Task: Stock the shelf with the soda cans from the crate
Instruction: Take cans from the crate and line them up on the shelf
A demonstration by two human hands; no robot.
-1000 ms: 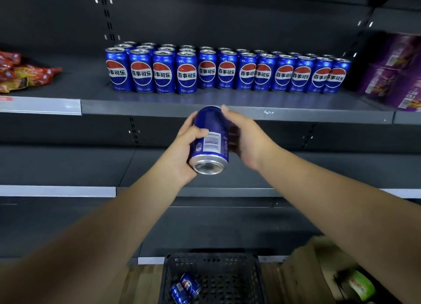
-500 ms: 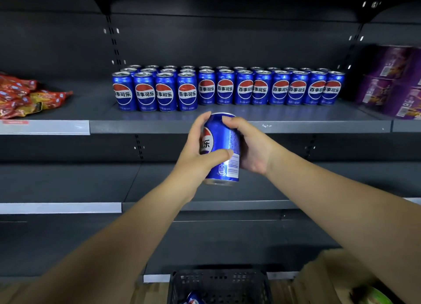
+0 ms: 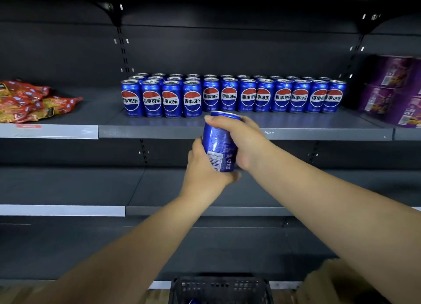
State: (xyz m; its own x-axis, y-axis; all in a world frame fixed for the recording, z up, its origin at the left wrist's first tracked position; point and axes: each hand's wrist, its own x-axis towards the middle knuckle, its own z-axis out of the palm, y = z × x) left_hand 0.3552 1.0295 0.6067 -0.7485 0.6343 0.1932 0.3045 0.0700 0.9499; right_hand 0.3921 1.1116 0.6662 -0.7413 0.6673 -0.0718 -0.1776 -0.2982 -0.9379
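Mid-frame, I've got the can (image 3: 218, 142) held by my left hand (image 3: 205, 169) curled round its base and my right hand (image 3: 243, 137) round its top, just before the shelf (image 3: 319, 134); likely full, rigid and slick, so grip the sides.

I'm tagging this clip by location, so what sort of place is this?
Most likely a shop aisle: dark grey metal shelves with pale label strips on their front edges, neat rows of blue soda cans facing outward, and purple printed cartons stacked beside them.
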